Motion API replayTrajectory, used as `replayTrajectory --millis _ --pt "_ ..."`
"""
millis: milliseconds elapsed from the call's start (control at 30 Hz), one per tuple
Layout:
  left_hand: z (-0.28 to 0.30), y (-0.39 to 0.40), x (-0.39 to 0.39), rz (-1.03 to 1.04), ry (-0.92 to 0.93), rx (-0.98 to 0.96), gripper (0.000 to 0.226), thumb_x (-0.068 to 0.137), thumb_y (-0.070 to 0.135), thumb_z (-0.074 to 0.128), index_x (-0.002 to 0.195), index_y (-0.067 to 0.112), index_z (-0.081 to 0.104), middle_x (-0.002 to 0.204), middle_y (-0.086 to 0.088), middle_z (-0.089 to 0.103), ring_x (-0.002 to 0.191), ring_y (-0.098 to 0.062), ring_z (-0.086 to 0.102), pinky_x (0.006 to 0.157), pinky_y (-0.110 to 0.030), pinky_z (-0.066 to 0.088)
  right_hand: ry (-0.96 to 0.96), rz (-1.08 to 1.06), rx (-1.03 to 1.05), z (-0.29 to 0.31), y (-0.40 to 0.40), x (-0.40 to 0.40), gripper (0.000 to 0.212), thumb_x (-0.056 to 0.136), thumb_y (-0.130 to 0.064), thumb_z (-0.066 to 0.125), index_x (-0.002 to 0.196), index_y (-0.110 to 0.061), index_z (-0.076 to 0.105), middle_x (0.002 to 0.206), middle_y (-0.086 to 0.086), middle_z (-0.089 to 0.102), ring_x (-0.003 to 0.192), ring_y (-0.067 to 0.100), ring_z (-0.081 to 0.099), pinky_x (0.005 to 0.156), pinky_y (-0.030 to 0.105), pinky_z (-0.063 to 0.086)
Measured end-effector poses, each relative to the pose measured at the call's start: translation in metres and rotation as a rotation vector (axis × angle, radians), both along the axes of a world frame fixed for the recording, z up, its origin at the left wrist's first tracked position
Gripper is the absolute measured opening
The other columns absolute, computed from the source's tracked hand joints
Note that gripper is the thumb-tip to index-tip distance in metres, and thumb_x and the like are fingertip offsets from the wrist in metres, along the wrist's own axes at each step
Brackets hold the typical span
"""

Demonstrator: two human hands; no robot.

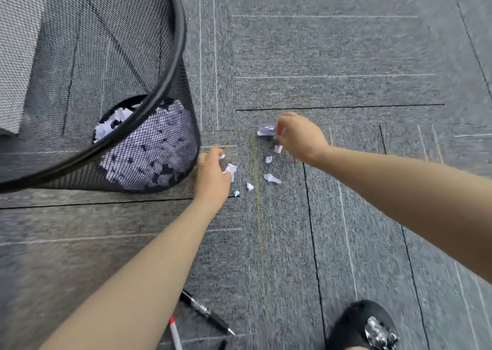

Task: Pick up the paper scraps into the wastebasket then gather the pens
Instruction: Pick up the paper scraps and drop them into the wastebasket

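Observation:
Several white paper scraps (271, 178) lie on the grey carpet between my hands. My left hand (211, 175) sits just right of the black mesh wastebasket (170, 65), fingers pinched on small scraps (230, 168). My right hand (299, 136) is farther out, fingers closed on a larger scrap (266, 131). More torn paper (117, 121) lies inside the wastebasket. A black pen (206, 312) and a white pen with a red band (175, 332) lie on the carpet near the bottom edge, under my left forearm.
A black shoe with a shiny ornament (364, 325) stands at the bottom right. A pale surface (16, 43) shows through the mesh at the far left. Carpet tiles stretch away on the right and beyond the scraps.

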State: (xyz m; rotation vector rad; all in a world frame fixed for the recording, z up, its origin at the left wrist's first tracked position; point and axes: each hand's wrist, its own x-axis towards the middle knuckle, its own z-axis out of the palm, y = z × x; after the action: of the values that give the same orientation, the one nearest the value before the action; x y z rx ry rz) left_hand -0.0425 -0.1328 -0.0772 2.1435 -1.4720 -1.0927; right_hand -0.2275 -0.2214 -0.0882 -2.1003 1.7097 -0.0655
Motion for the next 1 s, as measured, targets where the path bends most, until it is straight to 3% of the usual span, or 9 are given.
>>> replayTrajectory --millis 100,200,267,367,500,600,700,834,1001 --pt "-0.005 0.005 -0.003 0.014 -0.052 -0.019 0.029 0.086 -0.006 0.049 0.111 0.007 0.052 0.113 -0.007 0.047 0.079 -0.014 0.044 0.055 -0.015 0.031 -0.040 -0.034 0.048 0.004 -0.001 0.004 0.023 0.085 -0.006 0.053 0.106 -0.013 0.052 0.102 0.004 0.060 0.083 0.018 0.060 0.075 0.036 0.056" --pt "-0.005 0.006 -0.005 0.010 -0.078 -0.016 0.022 0.086 -0.007 0.046 0.101 0.005 0.057 0.109 -0.011 0.054 0.079 -0.018 0.046 0.062 -0.026 0.034 -0.068 -0.014 0.141 0.015 -0.006 0.012 0.046 0.084 -0.012 0.057 0.127 -0.016 0.041 0.115 0.003 0.055 0.088 0.016 0.060 0.077 0.028 0.056" --pt "-0.002 0.007 -0.004 0.027 -0.066 0.006 0.021 0.087 -0.007 0.045 0.099 0.003 0.058 0.109 -0.012 0.054 0.079 -0.020 0.045 0.063 -0.027 0.034 -0.019 0.059 0.189 0.019 -0.006 0.017 0.050 0.085 -0.017 0.060 0.131 -0.018 0.041 0.128 0.007 0.048 0.096 0.017 0.059 0.083 0.025 0.051" --pt "0.002 0.011 0.000 0.036 -0.045 0.019 0.020 0.088 -0.005 0.046 0.098 0.003 0.061 0.108 -0.011 0.052 0.079 -0.019 0.044 0.061 -0.027 0.035 0.070 0.119 0.197 0.017 -0.002 0.024 0.034 0.085 -0.014 0.060 0.118 -0.015 0.054 0.130 0.011 0.043 0.095 0.023 0.058 0.085 0.031 0.052" --pt "0.008 0.017 0.002 0.012 -0.003 0.028 0.013 0.089 0.001 0.051 0.094 0.006 0.062 0.102 -0.004 0.045 0.070 -0.016 0.046 0.054 -0.023 0.035 0.163 0.157 0.117 0.018 -0.001 0.024 0.013 0.089 -0.006 0.053 0.101 -0.007 0.059 0.109 0.012 0.059 0.085 0.022 0.061 0.078 0.034 0.055" --pt "0.003 0.025 0.000 0.058 0.098 0.045 0.011 0.088 0.004 0.054 0.083 0.013 0.059 0.101 -0.004 0.046 0.077 -0.023 0.059 0.056 -0.026 0.043 0.157 0.096 0.093 0.018 -0.005 0.016 0.016 0.092 -0.002 0.046 0.096 -0.004 0.061 0.098 0.011 0.066 0.084 0.022 0.062 0.076 0.031 0.054" --pt "0.000 0.035 -0.004 0.103 0.149 0.035 0.012 0.088 0.008 0.056 0.079 0.016 0.056 0.100 -0.003 0.045 0.084 -0.026 0.062 0.065 -0.034 0.050 0.045 0.028 0.138 0.025 -0.005 0.010 0.016 0.092 -0.005 0.047 0.096 -0.003 0.063 0.100 0.010 0.066 0.082 0.018 0.060 0.082 0.028 0.052" --pt "-0.001 0.046 -0.008 -0.029 0.105 0.024 0.011 0.087 0.008 0.057 0.079 0.015 0.055 0.101 0.001 0.046 0.081 -0.018 0.053 0.064 -0.026 0.045 0.023 0.159 0.228 0.030 0.002 0.004 0.010 0.086 -0.011 0.059 0.094 -0.009 0.064 0.111 0.006 0.058 0.095 0.012 0.050 0.100 0.028 0.038" --pt "-0.004 0.055 -0.003 -0.187 0.023 0.033 0.011 0.090 0.005 0.051 0.080 0.011 0.052 0.099 0.001 0.045 0.059 -0.011 0.041 0.052 -0.022 0.037 0.071 0.294 0.199 0.022 0.013 0.001 0.007 0.085 -0.012 0.060 0.090 -0.013 0.064 0.118 0.008 0.051 0.096 0.012 0.047 0.103 0.027 0.037"
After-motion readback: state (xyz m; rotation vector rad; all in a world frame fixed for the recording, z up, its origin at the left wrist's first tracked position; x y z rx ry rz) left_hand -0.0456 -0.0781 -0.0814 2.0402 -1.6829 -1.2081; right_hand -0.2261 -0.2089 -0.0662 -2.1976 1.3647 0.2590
